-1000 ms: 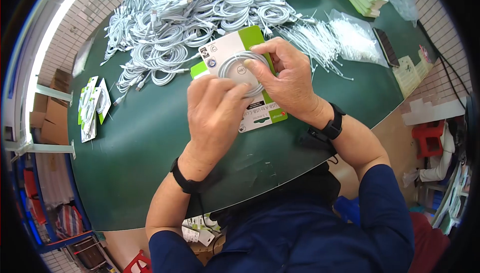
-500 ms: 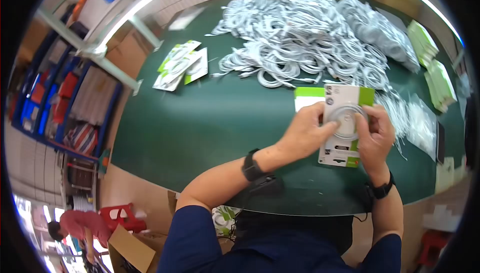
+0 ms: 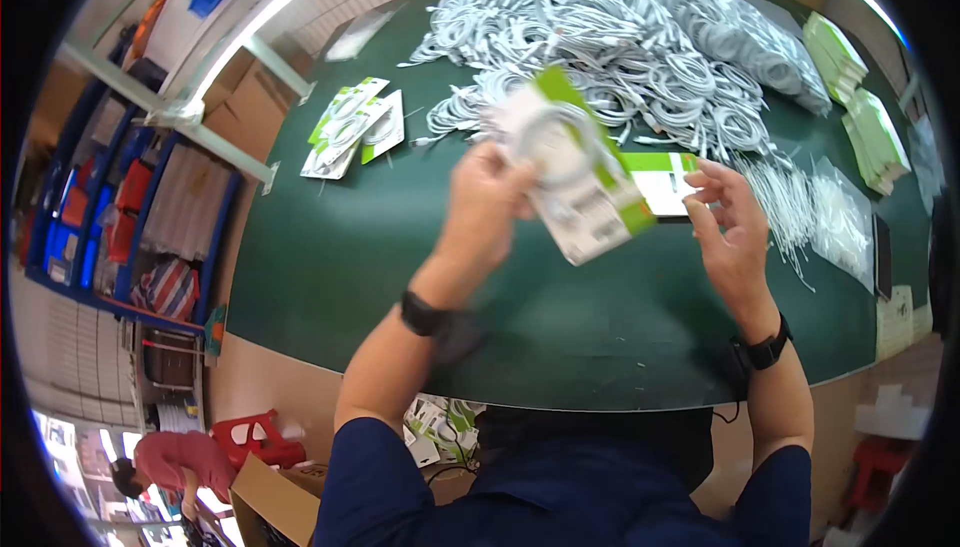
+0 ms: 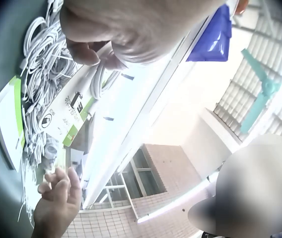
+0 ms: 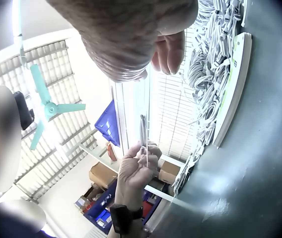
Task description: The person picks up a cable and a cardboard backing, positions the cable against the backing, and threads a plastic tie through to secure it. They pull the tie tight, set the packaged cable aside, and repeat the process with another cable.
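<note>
My left hand (image 3: 478,209) pinches a white and green cable package card (image 3: 592,219) by its edge, above the table. A coiled white USB cable (image 3: 553,155) sits on the card's face; the card is tilted and blurred. In the left wrist view, the printed card (image 4: 64,116) hangs from the fingers, partly hidden by the hand. My right hand (image 3: 738,237) holds nothing, its fingers loosely bent beside a flat stack of white and green cards (image 3: 662,194). That same card stack (image 5: 235,84) lies on the table in the right wrist view.
A large heap of coiled white cables (image 3: 600,37) covers the back of the green table (image 3: 330,277). Carded cables (image 3: 350,132) lie at the left. White cable ties (image 3: 780,197), a clear plastic bag (image 3: 842,227) and more card stacks (image 3: 875,142) are at the right.
The right hand has let go of the card. The left hand has carried it leftward and tilted it, uncovering more of the card stack. Earlier, both hands held the card over the stack.
</note>
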Available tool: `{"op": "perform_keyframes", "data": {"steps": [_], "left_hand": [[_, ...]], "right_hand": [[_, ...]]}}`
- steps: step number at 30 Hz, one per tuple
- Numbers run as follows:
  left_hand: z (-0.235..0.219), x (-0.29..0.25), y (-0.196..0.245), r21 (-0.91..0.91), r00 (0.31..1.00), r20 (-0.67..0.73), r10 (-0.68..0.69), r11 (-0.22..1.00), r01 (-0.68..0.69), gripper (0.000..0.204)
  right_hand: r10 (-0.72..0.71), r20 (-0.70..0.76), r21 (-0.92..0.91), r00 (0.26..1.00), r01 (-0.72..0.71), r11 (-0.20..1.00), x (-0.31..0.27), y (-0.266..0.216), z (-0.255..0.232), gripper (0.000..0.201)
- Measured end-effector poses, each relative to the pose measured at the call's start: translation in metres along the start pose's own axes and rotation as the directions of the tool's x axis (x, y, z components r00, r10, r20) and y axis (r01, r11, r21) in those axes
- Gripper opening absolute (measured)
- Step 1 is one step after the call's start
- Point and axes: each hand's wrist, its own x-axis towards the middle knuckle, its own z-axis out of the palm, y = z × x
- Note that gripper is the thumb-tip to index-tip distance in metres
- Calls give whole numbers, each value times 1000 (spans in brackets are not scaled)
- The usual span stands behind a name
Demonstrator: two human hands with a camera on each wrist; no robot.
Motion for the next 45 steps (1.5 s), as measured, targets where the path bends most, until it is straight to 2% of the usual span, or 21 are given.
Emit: {"op": "perform_keyframes", "data": {"steps": [1,2,3,4,5,8,9,11,13,14,16,17,20,21,25,29,33,37,41,43,45], "left_hand": [[-25,11,6,-29,994,-95,52,998,-55,17],[-66,29,6,-157,990,-57,126,979,-134,14],[-73,34,24,-156,960,-219,175,965,-211,13],[-103,44,25,-243,945,-269,188,936,-255,18],[-121,49,25,-281,934,-327,141,929,-239,31],[-123,48,5,-353,912,-359,-200,933,66,45],[-121,45,-5,-236,947,-230,-225,957,169,57],[-102,41,-21,-8,981,-101,-166,986,166,55],[-78,39,-34,185,991,-18,-131,974,132,46],[-72,46,-41,353,998,49,-25,936,6,43],[-53,56,-45,619,961,234,147,740,-264,39],[-39,55,-40,724,942,264,206,602,-335,32],[-26,84,-41,746,749,521,409,210,-632,32],[-21,92,-42,726,681,577,452,98,-681,40],[-18,120,-37,691,648,722,244,-210,-692,40],[-26,141,-37,653,643,752,149,-309,-691,36],[-28,141,-23,703,688,708,156,-244,-668,40],[-26,141,-5,726,725,682,100,-219,-652,40],[-28,144,12,687,703,710,33,-250,-682,42],[-27,146,23,630,651,759,17,-276,-726,39],[-22,142,33,660,670,739,67,-270,-701,36]], "right_hand": [[-20,15,-30,1000,20,999,1,-2,-1,37],[-38,30,-57,999,39,998,1,-3,-1,34],[-48,39,-68,998,50,996,1,-3,-1,31],[-58,49,-76,997,62,995,1,-3,1,29],[-70,61,-82,996,75,994,0,-3,2,27],[-96,117,-136,988,112,984,0,1,3,25],[-114,125,-150,986,132,980,0,3,4,23],[-109,138,-152,984,130,980,0,3,5,19],[-105,156,-157,982,129,979,0,4,5,15],[-102,164,-161,981,129,979,0,5,6,14],[-104,180,-168,978,134,977,1,6,5,11],[-105,186,-171,977,138,976,1,6,4,10],[-142,194,-193,971,179,965,1,8,3,9],[-158,196,-204,968,198,959,1,8,3,9],[-157,202,-189,967,196,962,-1,15,2,9],[-185,230,-196,955,232,953,-3,19,3,9],[-191,245,-208,951,243,947,-4,19,3,8],[-170,261,-219,950,230,948,-3,21,3,7],[-167,266,-223,949,229,947,-3,24,2,7],[-168,267,-225,949,231,947,-3,25,3,7],[-172,269,-229,948,236,944,-3,26,3,7]]}}
